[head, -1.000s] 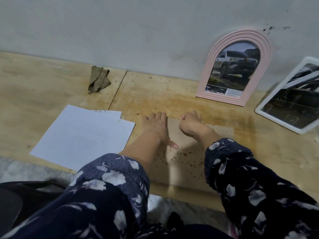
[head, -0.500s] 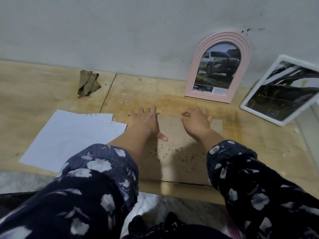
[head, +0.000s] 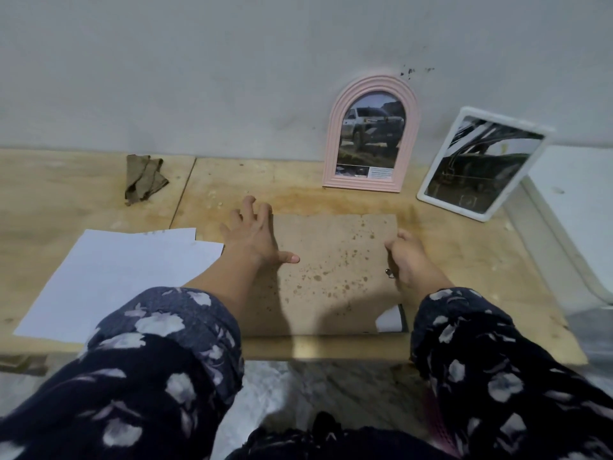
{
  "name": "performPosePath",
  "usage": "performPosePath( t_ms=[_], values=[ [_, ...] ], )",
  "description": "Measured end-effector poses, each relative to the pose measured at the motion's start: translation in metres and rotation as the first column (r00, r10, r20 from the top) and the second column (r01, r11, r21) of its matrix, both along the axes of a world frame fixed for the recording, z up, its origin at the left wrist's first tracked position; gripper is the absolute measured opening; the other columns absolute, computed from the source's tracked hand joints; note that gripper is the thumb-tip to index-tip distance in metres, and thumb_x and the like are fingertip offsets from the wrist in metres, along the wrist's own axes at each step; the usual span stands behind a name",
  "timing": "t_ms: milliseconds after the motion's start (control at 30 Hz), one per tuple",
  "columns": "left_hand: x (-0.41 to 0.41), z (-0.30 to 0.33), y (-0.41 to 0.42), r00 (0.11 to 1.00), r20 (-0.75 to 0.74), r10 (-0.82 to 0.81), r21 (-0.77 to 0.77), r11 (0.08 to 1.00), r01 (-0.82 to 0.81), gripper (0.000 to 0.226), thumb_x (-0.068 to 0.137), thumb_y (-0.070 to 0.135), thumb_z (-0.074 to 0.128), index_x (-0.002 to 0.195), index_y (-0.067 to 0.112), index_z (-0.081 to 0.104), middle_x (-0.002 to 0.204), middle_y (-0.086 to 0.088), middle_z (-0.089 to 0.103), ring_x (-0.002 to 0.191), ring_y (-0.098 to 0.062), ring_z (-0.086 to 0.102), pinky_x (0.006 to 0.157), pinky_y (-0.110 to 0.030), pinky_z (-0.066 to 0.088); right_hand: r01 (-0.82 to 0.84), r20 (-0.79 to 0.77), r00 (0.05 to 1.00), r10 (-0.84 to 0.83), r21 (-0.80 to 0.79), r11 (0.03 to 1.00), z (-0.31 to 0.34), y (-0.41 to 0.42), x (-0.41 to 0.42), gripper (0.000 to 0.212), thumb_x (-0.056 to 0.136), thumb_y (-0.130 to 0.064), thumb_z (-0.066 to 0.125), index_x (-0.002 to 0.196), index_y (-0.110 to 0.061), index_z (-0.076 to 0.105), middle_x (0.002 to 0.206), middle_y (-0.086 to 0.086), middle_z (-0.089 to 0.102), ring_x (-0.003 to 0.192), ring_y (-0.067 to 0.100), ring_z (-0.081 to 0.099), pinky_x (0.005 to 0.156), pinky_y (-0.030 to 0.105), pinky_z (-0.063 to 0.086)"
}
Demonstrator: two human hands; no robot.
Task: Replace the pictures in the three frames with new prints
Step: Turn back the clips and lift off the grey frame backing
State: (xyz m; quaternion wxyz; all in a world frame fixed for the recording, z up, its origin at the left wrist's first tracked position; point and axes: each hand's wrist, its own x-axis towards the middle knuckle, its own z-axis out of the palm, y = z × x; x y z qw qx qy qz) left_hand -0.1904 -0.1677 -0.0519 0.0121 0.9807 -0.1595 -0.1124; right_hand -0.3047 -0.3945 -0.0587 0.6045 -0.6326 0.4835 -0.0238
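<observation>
mostly hidden white print [head: 388,319], under backing board [head: 335,260]

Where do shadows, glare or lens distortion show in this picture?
Head view: two soft shadows fall on the brown backing board near its front edge; glare streaks the white frame glass; the wide lens bends the table edge; the pink arched frame looks slightly soft.

A pale grey plastered wall [head: 205,71] rises behind the worktop [head: 66,194], marked by a few dark specks [head: 411,72] high on the right. The worktop is light wood in two boards meeting at a seam [head: 183,194] (stained amber toward the middle). Below its front edge lies a mottled grey floor [head: 318,386]. The light is dim and even.
</observation>
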Motion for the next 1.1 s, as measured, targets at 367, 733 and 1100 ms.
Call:
performPosePath(
  t_ms=[367, 733, 1100],
  values=[
    [-0.051, -0.018, 0.058, 0.834, -0.420, 0.357, -0.514, 0.664, -0.543, 0.056, 0.097, 0.050, 0.042, 0.133, 0.009, 0.032, 0.128, -0.013, 0.054, 0.117, -0.032, 0.053, 0.095, -0.044, 0.044, 0.201, 0.188, 0.959, -0.212, 0.077, 0.977, 0.019, 0.016, -0.016, 0.038, 0.099, -0.010, 0.041, 0.130, -0.024, 0.056, 0.111, 0.005, 0.068, 0.083, 0.018, 0.065, 0.057, 0.027, 0.051],
    [-0.045, 0.026, 0.004, 0.931, -0.345, 0.122, -0.648, 0.687, -0.330, 0.034, 0.092, 0.040, 0.051, 0.109, 0.010, 0.045, 0.104, -0.007, 0.054, 0.097, -0.025, 0.053, 0.078, -0.034, 0.041, 0.573, 0.248, 0.772, -0.585, 0.127, 0.810, 0.037, -0.008, -0.079, 0.038, 0.096, -0.007, 0.038, 0.127, -0.017, 0.058, 0.114, 0.004, 0.066, 0.095, 0.023, 0.064, 0.081, 0.036, 0.057],
    [-0.101, 0.007, -0.116, 0.669, -0.717, -0.194, -0.621, 0.614, -0.488, 0.092, 0.080, 0.007, 0.072, 0.150, 0.026, 0.016, 0.130, -0.009, 0.055, 0.109, -0.028, 0.060, 0.089, -0.038, 0.053, 0.909, 0.204, 0.290, -0.935, 0.247, 0.336, 0.012, -0.064, -0.201, 0.033, 0.100, -0.015, 0.036, 0.123, -0.007, 0.058, 0.121, 0.013, 0.061, 0.074, 0.020, 0.053, 0.068, 0.029, 0.045]
  ],
)
